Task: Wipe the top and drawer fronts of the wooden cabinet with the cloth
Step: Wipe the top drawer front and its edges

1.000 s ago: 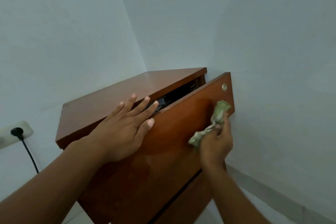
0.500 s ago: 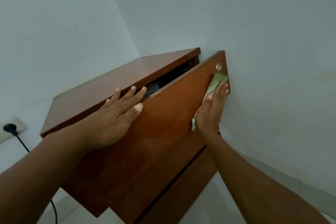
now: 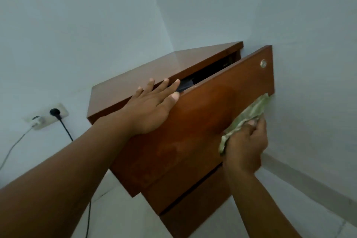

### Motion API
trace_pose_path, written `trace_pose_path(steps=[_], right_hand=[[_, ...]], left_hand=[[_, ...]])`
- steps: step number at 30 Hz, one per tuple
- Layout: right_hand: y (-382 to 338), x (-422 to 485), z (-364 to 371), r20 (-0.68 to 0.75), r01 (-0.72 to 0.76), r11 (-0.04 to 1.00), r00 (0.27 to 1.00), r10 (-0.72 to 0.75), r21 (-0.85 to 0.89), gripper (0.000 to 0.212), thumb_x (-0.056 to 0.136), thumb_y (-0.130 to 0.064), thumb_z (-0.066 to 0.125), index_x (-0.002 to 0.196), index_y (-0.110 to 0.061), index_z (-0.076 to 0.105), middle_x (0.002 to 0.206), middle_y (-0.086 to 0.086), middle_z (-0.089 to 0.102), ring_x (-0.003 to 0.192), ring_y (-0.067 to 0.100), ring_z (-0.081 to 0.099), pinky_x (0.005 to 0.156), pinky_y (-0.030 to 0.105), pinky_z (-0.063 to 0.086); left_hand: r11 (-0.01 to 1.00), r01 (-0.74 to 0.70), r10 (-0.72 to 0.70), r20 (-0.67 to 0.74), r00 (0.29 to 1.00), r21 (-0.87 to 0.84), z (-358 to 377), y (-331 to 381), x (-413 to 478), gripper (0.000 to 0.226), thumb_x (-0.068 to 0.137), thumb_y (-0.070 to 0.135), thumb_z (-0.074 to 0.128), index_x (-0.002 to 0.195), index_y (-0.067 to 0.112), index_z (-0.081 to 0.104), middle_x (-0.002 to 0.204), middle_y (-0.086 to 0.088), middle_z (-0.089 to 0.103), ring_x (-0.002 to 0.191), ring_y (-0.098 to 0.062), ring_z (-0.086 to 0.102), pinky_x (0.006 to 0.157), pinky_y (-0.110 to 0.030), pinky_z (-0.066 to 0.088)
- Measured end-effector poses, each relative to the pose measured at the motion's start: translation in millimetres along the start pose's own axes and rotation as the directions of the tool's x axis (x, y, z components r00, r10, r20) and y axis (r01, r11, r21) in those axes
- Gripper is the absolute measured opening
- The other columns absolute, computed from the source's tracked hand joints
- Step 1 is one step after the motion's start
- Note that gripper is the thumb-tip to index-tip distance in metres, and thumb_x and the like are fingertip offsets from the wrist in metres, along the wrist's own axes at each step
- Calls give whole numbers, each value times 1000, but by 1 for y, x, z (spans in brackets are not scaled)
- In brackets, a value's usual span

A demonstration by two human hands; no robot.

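The wooden cabinet stands in a white corner, its top drawer pulled partly out with dark contents showing in the gap. A round metal lock sits near the drawer front's upper right. My left hand lies flat, fingers spread, over the drawer's top edge and the cabinet's front lip. My right hand grips a crumpled green cloth and presses it against the lower right part of the drawer front. The lower drawer fronts show beneath.
A wall socket strip with a black plug and a white charger sits on the left wall; cables hang from it to the pale tiled floor. The right wall runs close to the drawer's right edge.
My right hand has slid the cloth down from just under the lock to the drawer front's lower right edge. The left hand stays on the drawer's top edge.
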State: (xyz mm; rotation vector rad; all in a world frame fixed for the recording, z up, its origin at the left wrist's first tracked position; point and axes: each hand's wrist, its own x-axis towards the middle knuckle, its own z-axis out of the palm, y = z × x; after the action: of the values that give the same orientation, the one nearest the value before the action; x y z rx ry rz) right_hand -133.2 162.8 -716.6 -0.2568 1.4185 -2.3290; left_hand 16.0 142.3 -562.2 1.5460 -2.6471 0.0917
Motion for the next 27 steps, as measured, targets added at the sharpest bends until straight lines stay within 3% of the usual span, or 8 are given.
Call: trace_pose_path(steps=[2,5,7,10,17,19,23,27], right_hand=[[-5,-63,-8,222,283,959,936,-271,-21,43,104,-11,37,146,-19,42,139,-5,53,123,10,53,89,3,44],[20,-116,-8,457,538,836,721,-521,105,52,97,9,42,145,-7,37,151,6,43,142,16,38,111,30,42],[36,-129,1,506,596,788,638,-581,153,55,92,17,43,143,-1,39,152,12,40,145,22,33,111,44,41],[43,-154,16,585,730,672,494,-643,123,44,103,-7,35,147,-7,34,155,14,34,148,31,23,114,56,32],[71,-172,24,733,920,393,264,-627,4,52,103,-32,28,153,-23,16,164,6,10,151,32,10,119,54,19],[68,-150,30,701,922,384,303,-645,-45,54,102,-32,30,153,-23,13,163,4,6,151,31,8,120,51,17],[51,-72,42,526,766,623,600,-602,-161,55,102,-28,26,154,-23,10,164,2,1,152,27,-4,122,43,4],[54,5,39,391,606,787,755,-526,-112,50,106,-21,30,155,-22,19,164,1,10,152,22,0,124,38,3]], left_hand=[[999,-23,23,-19,1000,26,-2,-7,-7,54,103,56,4,156,49,-2,167,13,-7,151,-14,-20,123,-44,-13],[998,-14,15,-22,1000,61,-4,-37,-36,58,99,62,2,156,49,-3,166,15,-8,150,-10,-22,124,-43,-12],[999,40,-40,-14,999,29,-5,-54,-57,63,92,65,0,154,51,-1,165,18,-10,149,-8,-24,123,-41,-14],[996,83,-83,-5,997,-35,-4,-60,-70,65,90,65,1,154,52,0,165,19,-12,148,-8,-25,122,-39,-15],[998,62,-62,-33,998,-14,-1,-58,-66,60,97,60,2,155,49,-2,166,16,-11,150,-14,-24,123,-46,-12],[997,72,-73,-20,997,-30,-1,-59,-64,53,103,57,5,155,49,-1,166,16,-11,150,-13,-23,123,-45,-12],[997,73,-74,-14,997,-26,-2,-59,-61,53,104,53,6,156,46,0,166,15,-11,150,-14,-24,123,-46,-13],[997,76,-77,-25,997,-25,0,-61,-60,54,104,54,5,157,45,2,167,15,-11,151,-14,-23,123,-46,-13]])
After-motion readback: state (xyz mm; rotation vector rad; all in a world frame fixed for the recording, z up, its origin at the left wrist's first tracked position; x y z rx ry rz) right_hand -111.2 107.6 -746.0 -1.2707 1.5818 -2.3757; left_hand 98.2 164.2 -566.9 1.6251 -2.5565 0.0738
